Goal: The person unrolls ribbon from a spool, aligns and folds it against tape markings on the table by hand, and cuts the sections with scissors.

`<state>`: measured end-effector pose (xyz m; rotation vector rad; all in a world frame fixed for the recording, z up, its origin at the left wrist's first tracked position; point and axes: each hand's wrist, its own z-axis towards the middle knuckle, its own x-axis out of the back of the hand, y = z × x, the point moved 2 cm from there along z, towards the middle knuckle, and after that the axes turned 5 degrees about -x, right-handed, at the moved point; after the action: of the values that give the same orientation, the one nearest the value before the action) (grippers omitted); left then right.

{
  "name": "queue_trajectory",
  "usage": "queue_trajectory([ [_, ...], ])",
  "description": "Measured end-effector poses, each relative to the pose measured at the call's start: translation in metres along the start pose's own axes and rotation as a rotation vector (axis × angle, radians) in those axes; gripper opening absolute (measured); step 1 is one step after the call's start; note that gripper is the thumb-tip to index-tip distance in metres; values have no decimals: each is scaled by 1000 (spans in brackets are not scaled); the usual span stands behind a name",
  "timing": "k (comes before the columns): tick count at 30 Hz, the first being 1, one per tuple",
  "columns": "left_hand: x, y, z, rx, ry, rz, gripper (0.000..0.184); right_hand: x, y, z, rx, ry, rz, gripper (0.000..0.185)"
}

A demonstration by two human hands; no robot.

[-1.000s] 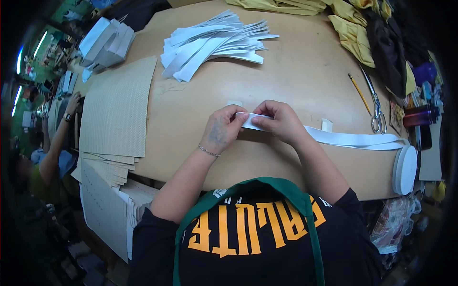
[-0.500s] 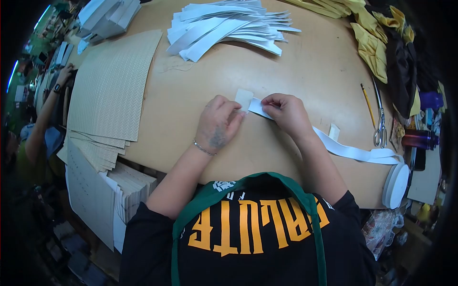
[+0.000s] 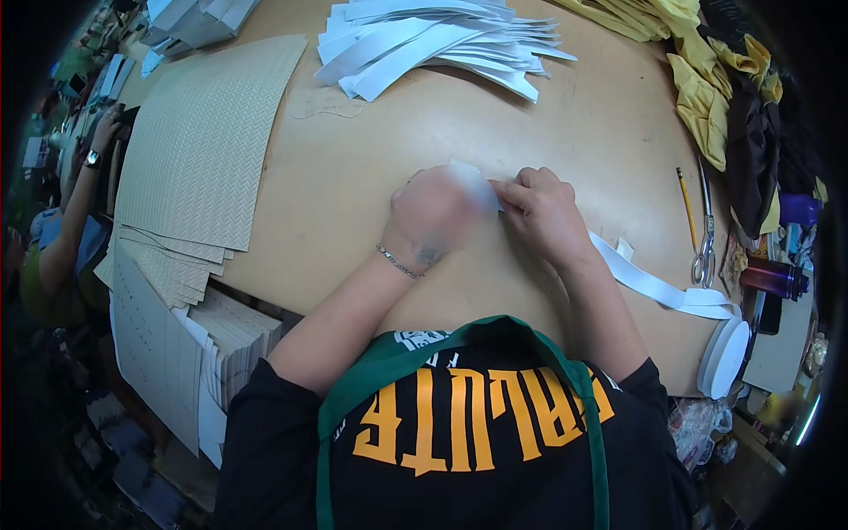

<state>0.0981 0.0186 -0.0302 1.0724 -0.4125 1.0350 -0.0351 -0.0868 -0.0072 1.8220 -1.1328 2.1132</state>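
Note:
My right hand (image 3: pixel 541 210) is closed, with thumb and fingers pinched on the end of a white flat band. That white band (image 3: pixel 640 281) passes beneath my right forearm and leads back to a white roll (image 3: pixel 724 358) at the table's right edge. Close beside it, my left hand (image 3: pixel 442 212) is over the band's end, its fingers blurred so that their grip cannot be made out. A small pale card (image 3: pixel 465 165) lies on the table, mostly covered by my left hand.
White strips (image 3: pixel 442 44) are heaped at the back. Woven-pattern sheets (image 3: pixel 208 141) lie left, above a stack of boards (image 3: pixel 231 340). Scissors (image 3: pixel 704 256), a pencil (image 3: pixel 686 208) and yellow cloth (image 3: pixel 702 97) are at right. Another person's arm (image 3: pixel 79 199) shows far left.
My left hand has moved right, toward my right hand, and now covers most of the pale card and the band's end. My right hand keeps its pinch. The whole view has shifted slightly.

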Motion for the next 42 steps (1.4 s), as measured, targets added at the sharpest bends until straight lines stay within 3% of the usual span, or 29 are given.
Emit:
queue_trajectory([
  [26,-3,1,-3,-35,-28,85,10,1,-2,-1,-5,-47,27,23],
  [42,1,-4,-1,93,-14,-117,15,0,0,-3,4,-40,17,30],
])
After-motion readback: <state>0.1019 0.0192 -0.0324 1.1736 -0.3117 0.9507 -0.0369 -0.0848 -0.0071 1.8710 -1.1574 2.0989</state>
